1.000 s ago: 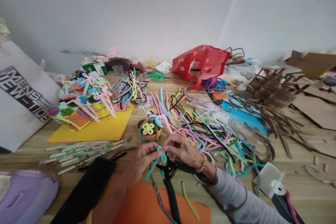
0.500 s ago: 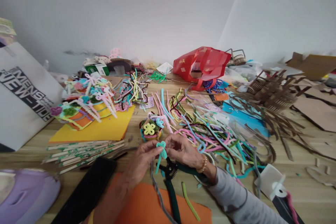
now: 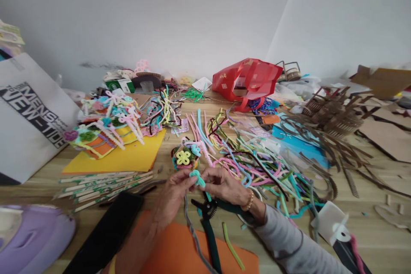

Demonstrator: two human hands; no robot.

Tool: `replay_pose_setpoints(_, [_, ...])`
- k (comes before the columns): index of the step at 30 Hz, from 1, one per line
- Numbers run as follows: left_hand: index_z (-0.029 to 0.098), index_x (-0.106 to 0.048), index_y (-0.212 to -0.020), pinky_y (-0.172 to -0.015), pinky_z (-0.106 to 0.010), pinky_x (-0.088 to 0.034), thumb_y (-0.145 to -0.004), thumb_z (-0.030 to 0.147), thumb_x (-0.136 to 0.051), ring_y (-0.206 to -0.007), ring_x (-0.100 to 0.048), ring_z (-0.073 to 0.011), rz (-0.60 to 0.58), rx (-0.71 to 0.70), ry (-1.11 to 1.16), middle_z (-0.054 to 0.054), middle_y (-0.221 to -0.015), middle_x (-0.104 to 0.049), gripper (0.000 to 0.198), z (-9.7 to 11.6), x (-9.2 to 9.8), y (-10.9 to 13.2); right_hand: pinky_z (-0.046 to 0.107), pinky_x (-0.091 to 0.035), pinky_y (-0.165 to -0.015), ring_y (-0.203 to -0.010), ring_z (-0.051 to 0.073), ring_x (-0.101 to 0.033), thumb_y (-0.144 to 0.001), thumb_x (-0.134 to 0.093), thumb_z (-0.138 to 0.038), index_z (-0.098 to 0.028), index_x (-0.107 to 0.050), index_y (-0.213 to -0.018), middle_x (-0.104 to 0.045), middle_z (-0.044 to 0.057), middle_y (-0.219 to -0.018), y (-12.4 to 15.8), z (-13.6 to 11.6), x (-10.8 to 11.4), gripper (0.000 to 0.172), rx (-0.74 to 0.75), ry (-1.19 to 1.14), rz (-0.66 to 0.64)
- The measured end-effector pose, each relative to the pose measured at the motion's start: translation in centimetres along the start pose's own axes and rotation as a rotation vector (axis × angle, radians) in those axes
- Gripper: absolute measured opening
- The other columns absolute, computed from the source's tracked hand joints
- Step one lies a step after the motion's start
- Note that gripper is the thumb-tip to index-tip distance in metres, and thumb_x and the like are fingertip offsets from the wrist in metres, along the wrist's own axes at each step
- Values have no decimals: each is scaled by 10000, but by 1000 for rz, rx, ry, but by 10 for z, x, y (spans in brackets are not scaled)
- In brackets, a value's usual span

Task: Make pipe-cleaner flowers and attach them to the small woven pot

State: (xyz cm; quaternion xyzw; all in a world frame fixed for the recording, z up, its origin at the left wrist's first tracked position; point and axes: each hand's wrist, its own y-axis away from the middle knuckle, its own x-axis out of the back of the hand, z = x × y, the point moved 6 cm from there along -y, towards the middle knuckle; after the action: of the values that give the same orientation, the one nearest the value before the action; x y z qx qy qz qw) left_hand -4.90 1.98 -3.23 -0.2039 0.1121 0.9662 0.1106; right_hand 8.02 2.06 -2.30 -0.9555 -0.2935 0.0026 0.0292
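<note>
My left hand and my right hand pinch a teal pipe cleaner between their fingertips, just above the wooden table. It is bent into a small loop. A finished flower-shaped pipe-cleaner piece sits just beyond my fingers. Green-handled pliers lie under my wrists, their black jaws close to my right hand. A grey pipe cleaner and a green one lie on or beside an orange felt sheet below my hands.
A heap of loose pipe cleaners spreads to the right. Pipe-cleaner decorations sit on yellow paper at left, above a bundle of wooden sticks. A black case lies near my left arm. A red bag and cardboard cut-outs stand farther back.
The teal pipe cleaner's long tail has been folded in, leaving a shorter, tighter shape between my fingers. My hands have drawn slightly closer together.
</note>
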Motion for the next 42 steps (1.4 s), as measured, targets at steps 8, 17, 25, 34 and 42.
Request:
replay_pose_setpoints(8, [183,-725,-687,-633,-242,-462,-534,231,-869,-649,-599,-117,76,43,175,24,-670,-694,216,1,0,1,156,-370,-459,-508,60,-494,-769,-731,-373,-142,-624,-859,-613,-5,-668,2,-4,6,270,-42,-338,-42])
replay_pose_setpoints(17, [193,-725,-727,-616,-214,-483,-535,212,-873,-642,-615,-97,34,18,232,41,-685,-700,244,4,-3,-1,155,-509,-477,-575,93,-627,-704,-796,-315,-123,-686,-873,-676,37,-737,1,9,8,278,-98,-576,-43])
replay_pose_setpoints(25, [168,-691,-712,-618,-213,-462,-731,220,-711,-608,-580,-109,30,-170,-334,22,-636,-661,58,8,-3,5,171,-495,-439,-472,89,-607,-734,-769,-321,-147,-628,-812,-667,-5,-665,-4,9,15,237,-11,-461,89])
replay_pose_setpoints(34, [146,-626,-844,-723,-263,-504,-845,43,-506,-761,-612,-161,3,-957,-1149,-59,-792,-619,158,27,-37,41,190,-408,-453,-460,84,-490,-849,-636,-343,-161,-603,-833,-547,-37,-558,0,1,14,186,95,25,184])
replay_pose_setpoints(42, [145,-628,-898,-878,-372,-477,-817,-9,-506,-979,-545,-233,35,-1029,-1424,-121,-1043,-613,213,28,-42,45,250,-426,-688,-740,147,-564,-878,-519,-144,-163,-623,-837,-627,37,-786,6,-24,7,113,367,667,206])
